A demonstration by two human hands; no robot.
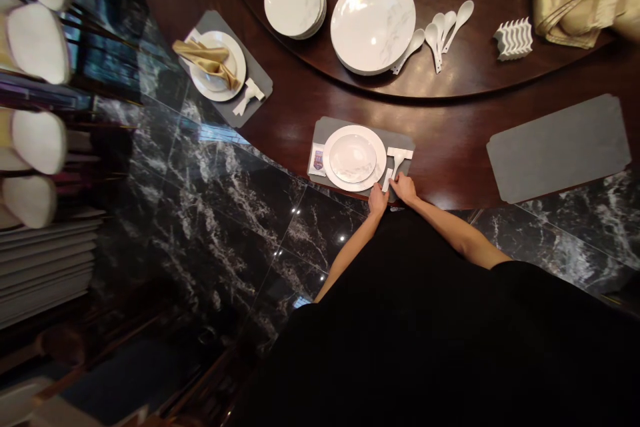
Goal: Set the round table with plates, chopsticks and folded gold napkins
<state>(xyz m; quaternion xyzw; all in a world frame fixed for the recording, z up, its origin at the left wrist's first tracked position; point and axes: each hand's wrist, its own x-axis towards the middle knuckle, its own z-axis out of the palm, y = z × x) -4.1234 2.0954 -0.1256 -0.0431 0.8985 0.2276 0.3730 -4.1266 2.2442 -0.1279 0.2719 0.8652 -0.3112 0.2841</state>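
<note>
At the near table edge lies a grey placemat (323, 128) with a wide white plate (331, 175) and a smaller marbled plate (353, 157) stacked on it. My left hand (379, 200) is closed at the lower end of a narrow white strip (387, 179), perhaps a paper sleeve, right of the plates. My right hand (403, 188) pinches the handle end of a white spoon (398, 160). The spoon's upper end meets a white rest (406, 153) lying crosswise. A white packet with a purple print (318, 159) lies left of the plates.
The raised turntable (350, 83) carries stacked small plates (293, 1), a stack of large plates (373, 23), several spoons (434, 47), wavy white rests (515, 39) and gold cloth (570, 3). Left is a place setting with a gold napkin (213, 61); right, a bare placemat (559, 147). Chairs (39, 43) stand far left.
</note>
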